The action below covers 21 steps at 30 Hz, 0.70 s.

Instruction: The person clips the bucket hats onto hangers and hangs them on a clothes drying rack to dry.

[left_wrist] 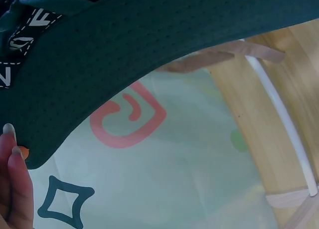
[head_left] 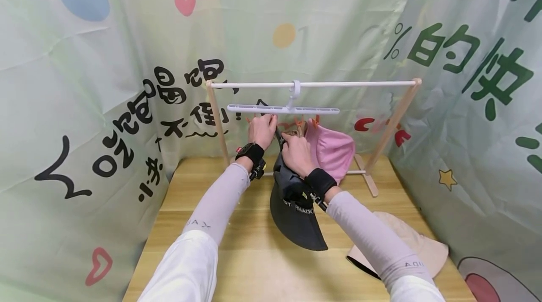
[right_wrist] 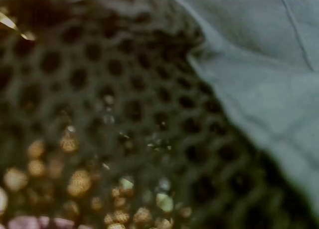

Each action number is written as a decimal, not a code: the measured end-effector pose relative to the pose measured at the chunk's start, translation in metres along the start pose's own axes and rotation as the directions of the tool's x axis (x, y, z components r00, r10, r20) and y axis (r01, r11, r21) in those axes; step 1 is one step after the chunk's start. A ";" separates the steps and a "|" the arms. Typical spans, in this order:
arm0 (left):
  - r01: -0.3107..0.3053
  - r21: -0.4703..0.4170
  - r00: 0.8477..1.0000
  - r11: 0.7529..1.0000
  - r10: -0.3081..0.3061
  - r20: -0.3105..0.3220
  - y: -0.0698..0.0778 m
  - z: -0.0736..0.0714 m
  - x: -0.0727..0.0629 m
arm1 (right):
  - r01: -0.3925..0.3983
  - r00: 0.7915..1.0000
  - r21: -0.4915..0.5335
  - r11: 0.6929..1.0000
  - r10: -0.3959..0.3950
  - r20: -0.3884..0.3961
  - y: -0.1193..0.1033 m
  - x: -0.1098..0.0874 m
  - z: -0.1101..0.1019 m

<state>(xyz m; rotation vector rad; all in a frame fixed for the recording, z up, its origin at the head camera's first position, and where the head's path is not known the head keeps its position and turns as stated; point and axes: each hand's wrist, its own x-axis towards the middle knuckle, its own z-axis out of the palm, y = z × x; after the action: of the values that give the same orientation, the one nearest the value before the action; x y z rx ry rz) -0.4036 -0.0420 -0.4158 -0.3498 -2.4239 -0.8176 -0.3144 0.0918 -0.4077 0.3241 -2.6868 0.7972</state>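
A black brimmed cap [head_left: 292,219] hangs between both hands, its brim pointing down towards the front. My right hand [head_left: 297,154] grips the upper part of the cap. Just under the hanger, my left hand [head_left: 262,130] has its fingertips at the cap's upper edge. In the left wrist view, fingertips [left_wrist: 16,154] pinch a small orange clip [left_wrist: 24,151] at a corner of the dark fabric [left_wrist: 124,44]. Dark perforated fabric [right_wrist: 134,109], blurred and very close, fills most of the right wrist view.
A pale hanger [head_left: 283,109] hooks over the white rail [head_left: 355,84] of a wooden-legged rack. Right of the hands, a pink hat [head_left: 334,151] hangs from an orange clip [head_left: 315,121]. A beige hat [head_left: 410,226] lies on the wooden table [head_left: 245,255], partly behind the right sleeve.
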 end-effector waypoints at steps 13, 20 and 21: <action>0.026 0.009 0.999 1.000 -0.025 -0.026 -0.008 -0.004 -0.001 | 0.017 0.999 0.048 0.999 -0.019 0.044 -0.004 -0.003 0.004; 0.022 0.014 1.000 1.000 -0.022 -0.015 -0.007 -0.008 -0.001 | 0.015 0.997 0.050 0.999 -0.018 0.070 0.001 -0.006 0.011; 0.025 0.010 1.000 1.000 -0.025 -0.011 -0.007 -0.009 -0.001 | 0.002 0.997 0.062 0.998 -0.008 0.083 0.002 -0.007 0.012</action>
<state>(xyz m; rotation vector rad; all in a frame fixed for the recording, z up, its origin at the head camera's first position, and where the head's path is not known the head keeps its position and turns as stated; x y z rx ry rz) -0.4016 -0.0527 -0.4137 -0.3107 -2.4264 -0.8158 -0.3117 0.0872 -0.4206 0.3868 -2.7410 0.8862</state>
